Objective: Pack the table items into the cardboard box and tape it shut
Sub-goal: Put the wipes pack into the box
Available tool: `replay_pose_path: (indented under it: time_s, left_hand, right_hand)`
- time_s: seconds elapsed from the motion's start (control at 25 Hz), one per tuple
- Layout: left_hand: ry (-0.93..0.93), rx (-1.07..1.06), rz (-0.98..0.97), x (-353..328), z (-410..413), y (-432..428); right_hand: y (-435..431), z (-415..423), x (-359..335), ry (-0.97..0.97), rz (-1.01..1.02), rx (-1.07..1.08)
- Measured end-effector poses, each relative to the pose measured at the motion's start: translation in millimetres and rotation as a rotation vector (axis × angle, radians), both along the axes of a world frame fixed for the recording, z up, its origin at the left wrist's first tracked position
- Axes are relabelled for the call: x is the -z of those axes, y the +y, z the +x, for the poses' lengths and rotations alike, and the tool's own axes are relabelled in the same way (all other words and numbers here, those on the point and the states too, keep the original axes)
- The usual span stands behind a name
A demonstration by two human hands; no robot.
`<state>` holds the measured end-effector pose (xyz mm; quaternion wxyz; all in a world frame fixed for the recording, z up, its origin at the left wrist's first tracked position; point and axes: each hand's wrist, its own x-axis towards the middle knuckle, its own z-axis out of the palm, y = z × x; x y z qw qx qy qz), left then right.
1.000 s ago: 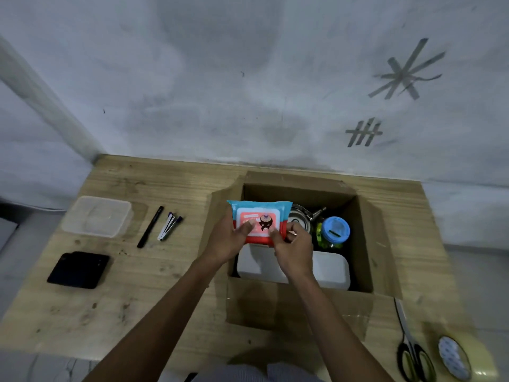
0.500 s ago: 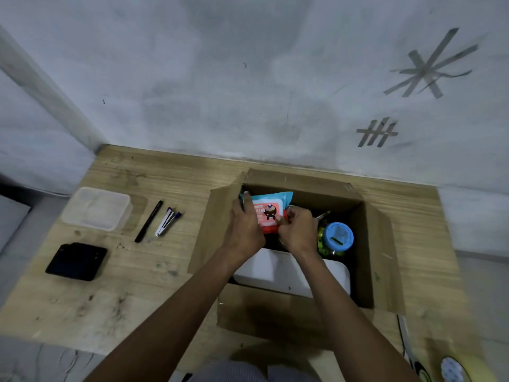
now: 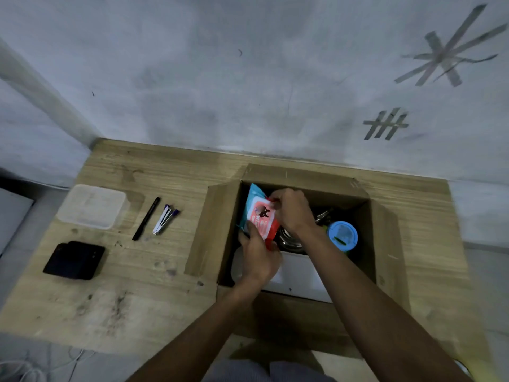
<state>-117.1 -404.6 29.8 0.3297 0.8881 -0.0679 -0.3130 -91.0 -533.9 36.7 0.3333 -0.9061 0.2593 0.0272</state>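
Two hands work inside the cardboard box point(image 3: 303, 175) at the bench's point(image 3: 137, 285) far edge, the left hand point(image 3: 259, 255) pinching the near end of the wipes pack point(image 3: 260, 213) and the right hand point(image 3: 292, 213) its far end, and a pack left tilted on edge could keep the box from closing flat.

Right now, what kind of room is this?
Probably a plain packing corner: a worn wooden table against a bare grey wall with stuck-on tape strips, and an open brown cardboard box half packed.
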Motion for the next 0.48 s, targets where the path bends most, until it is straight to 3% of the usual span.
replay_pose_path:
  time_s: [0.16,0.48]
  left_hand:
    - [0.096,-0.17,-0.093,3,1,-5]
    - [0.227,-0.223,-0.119,4,16,11]
  right_hand:
    - [12,14,4,0.077,-0.079,-0.111]
    - [10,22,17,0.113,-0.078,-0.045]
